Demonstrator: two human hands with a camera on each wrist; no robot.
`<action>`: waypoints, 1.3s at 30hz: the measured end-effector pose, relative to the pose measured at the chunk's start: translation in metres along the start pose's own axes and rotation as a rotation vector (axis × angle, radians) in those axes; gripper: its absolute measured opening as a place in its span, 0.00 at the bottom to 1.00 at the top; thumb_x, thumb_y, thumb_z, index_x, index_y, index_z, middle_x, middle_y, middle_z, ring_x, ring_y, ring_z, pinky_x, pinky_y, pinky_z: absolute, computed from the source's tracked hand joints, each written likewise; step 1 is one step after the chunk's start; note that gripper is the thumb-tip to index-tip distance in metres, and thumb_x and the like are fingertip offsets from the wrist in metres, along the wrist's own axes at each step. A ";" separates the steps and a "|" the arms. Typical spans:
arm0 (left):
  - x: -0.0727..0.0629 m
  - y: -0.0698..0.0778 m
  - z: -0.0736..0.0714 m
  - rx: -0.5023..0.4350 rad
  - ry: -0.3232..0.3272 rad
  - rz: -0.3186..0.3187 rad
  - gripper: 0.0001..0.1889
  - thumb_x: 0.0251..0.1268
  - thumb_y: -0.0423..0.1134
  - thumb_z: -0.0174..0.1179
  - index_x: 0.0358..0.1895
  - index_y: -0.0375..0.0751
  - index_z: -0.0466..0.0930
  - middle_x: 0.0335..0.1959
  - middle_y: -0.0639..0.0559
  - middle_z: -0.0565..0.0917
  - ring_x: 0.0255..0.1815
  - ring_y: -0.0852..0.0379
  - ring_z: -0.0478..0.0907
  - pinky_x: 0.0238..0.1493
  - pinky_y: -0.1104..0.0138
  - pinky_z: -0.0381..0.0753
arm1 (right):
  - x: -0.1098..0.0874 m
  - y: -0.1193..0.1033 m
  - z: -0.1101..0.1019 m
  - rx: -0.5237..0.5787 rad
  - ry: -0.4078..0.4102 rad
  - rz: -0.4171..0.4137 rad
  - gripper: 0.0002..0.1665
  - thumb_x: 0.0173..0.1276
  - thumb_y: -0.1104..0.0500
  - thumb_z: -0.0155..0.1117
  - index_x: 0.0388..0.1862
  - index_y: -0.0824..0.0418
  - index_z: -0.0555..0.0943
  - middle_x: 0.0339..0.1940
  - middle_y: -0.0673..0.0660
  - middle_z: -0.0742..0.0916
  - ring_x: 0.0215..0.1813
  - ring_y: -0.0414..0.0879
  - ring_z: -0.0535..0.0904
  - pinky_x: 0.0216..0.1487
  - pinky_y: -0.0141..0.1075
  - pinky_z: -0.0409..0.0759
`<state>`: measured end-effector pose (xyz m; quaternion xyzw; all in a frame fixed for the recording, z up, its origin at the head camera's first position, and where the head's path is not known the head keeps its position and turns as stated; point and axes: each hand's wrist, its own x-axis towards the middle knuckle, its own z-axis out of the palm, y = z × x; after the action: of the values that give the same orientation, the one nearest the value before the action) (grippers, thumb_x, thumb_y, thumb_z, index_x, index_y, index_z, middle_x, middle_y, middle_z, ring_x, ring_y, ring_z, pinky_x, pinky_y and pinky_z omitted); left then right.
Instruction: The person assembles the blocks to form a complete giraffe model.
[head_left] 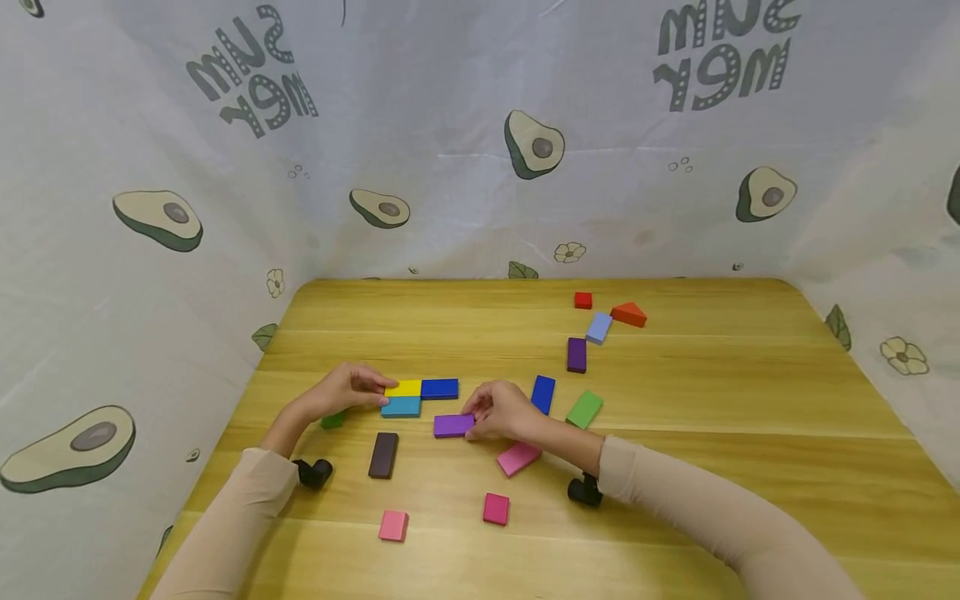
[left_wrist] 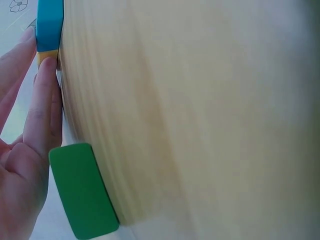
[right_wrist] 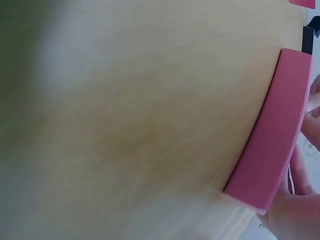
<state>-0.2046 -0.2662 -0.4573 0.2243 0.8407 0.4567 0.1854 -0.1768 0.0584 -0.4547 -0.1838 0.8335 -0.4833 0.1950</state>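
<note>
My right hand [head_left: 498,410] pinches the right end of a purple block [head_left: 452,426] between thumb and fingers, low over the wood. To the left, my left hand [head_left: 348,392] holds the left end of a yellow block [head_left: 407,387]; its thumb lies by the corner of a light blue block [head_left: 401,407]. Yellow and light blue sit side by side, and a dark blue block [head_left: 441,389] continues right from the yellow one. A green block [left_wrist: 84,190] lies below the left hand in the left wrist view. Near the right hand, a pink block [right_wrist: 270,132] lies in the right wrist view.
A dark brown block [head_left: 383,455], a light pink block [head_left: 393,526] and a magenta block [head_left: 496,508] lie nearer the front. Right of the hands are a blue block [head_left: 543,394] and a light green block [head_left: 584,409]. Several more, including a red triangle [head_left: 629,314], lie farther back.
</note>
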 end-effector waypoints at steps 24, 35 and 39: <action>0.001 0.002 -0.002 -0.012 0.003 0.005 0.17 0.66 0.30 0.66 0.56 0.28 0.82 0.52 0.36 0.83 0.51 0.44 0.82 0.51 0.67 0.82 | 0.019 -0.011 0.010 -0.003 0.116 -0.037 0.16 0.45 0.74 0.81 0.34 0.68 0.87 0.30 0.56 0.85 0.32 0.42 0.78 0.36 0.31 0.80; 0.002 0.002 -0.002 -0.016 0.001 -0.003 0.17 0.65 0.29 0.66 0.56 0.29 0.83 0.50 0.38 0.83 0.49 0.45 0.82 0.51 0.67 0.82 | 0.022 -0.010 0.012 0.013 0.118 -0.055 0.16 0.45 0.75 0.81 0.35 0.69 0.87 0.29 0.57 0.85 0.31 0.41 0.78 0.35 0.30 0.80; 0.001 0.001 -0.001 -0.013 0.003 -0.004 0.17 0.65 0.30 0.66 0.56 0.29 0.83 0.51 0.38 0.83 0.50 0.44 0.82 0.52 0.66 0.82 | 0.024 -0.010 0.013 0.016 0.118 -0.057 0.16 0.45 0.75 0.81 0.35 0.69 0.87 0.29 0.56 0.84 0.31 0.41 0.77 0.35 0.30 0.80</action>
<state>-0.2061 -0.2657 -0.4555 0.2210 0.8384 0.4620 0.1865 -0.1893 0.0324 -0.4551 -0.1770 0.8339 -0.5054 0.1334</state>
